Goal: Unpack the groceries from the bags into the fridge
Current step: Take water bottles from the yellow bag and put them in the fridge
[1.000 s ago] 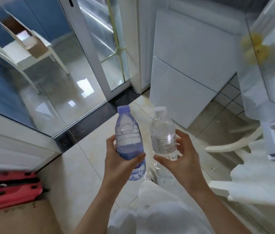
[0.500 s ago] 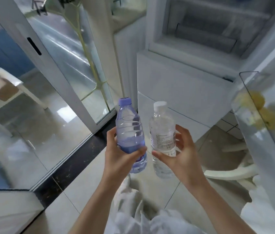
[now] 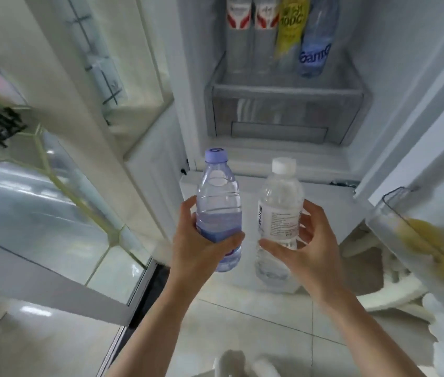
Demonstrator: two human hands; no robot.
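Observation:
My left hand [image 3: 201, 246] grips a bluish water bottle [image 3: 219, 202] with a purple cap, held upright. Beside it my right hand [image 3: 305, 248] holds a clear water bottle [image 3: 279, 210] with a white cap and a white label, also upright. Both bottles are in front of the open fridge [image 3: 283, 164]. On the fridge shelf above the clear drawer [image 3: 283, 115] stand several bottles: two with red and white labels [image 3: 250, 14], a yellow one [image 3: 290, 25] and a blue one [image 3: 314, 42].
The open fridge door [image 3: 433, 131] is on the right; its clear door bin [image 3: 395, 229] holds yellow fruit [image 3: 438, 246]. A glass sliding door [image 3: 60, 202] stands at the left. White chair parts [image 3: 395, 292] lie low on the right, over a tiled floor.
The view has risen from the floor and the fridge's closed lower drawers to its open compartment. Both bottles stay gripped and now sit closer to the fridge opening.

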